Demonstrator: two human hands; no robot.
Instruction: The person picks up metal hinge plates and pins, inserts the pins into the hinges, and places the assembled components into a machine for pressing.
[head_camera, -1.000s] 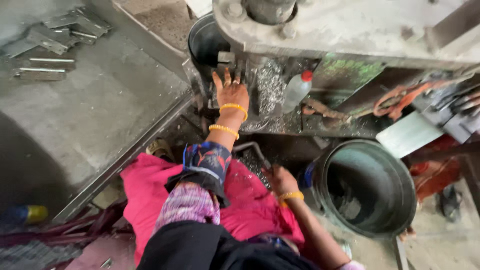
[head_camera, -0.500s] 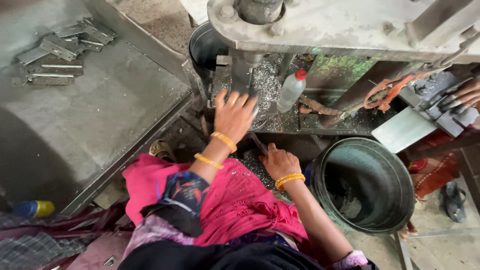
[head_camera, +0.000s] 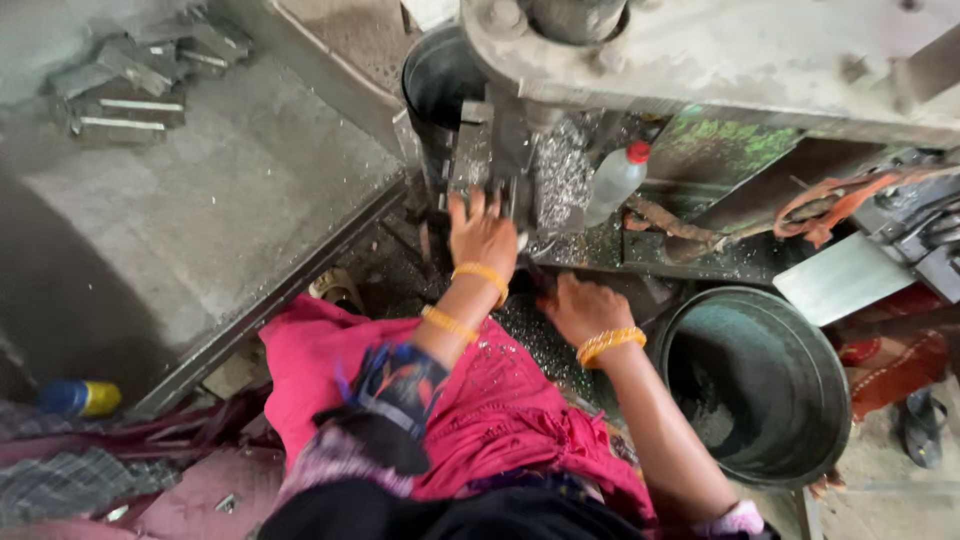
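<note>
A grey steel press (head_camera: 700, 60) fills the top of the view, its heavy head overhanging a bed strewn with bright metal shavings (head_camera: 562, 180). Left of it lies a broad, dull sheet-metal table (head_camera: 200, 220), scuffed and dusty, with a heap of flat grey blanks (head_camera: 130, 85) at its far corner. Lower right stands a round, dark metal bucket (head_camera: 760, 385), deep and smooth-walled, a little swarf at its bottom.

The die block (head_camera: 490, 150) under the press head is an upright dark steel piece, its long axis vertical. It lies straight ahead of the left hand (head_camera: 482, 232), which is the nearer of the two: fingers spread and flat, tips touching the block's foot, gripping nothing. The right hand (head_camera: 585, 308) sits lower and to the right, near the bucket's rim, curled loosely over the shaving-covered ledge; whether it holds anything I cannot tell.

Just right of the block a small translucent plastic bottle (head_camera: 615, 180) with a red cap leans tilted among the shavings. Both wrists carry yellow bangles (head_camera: 480, 275).
</note>
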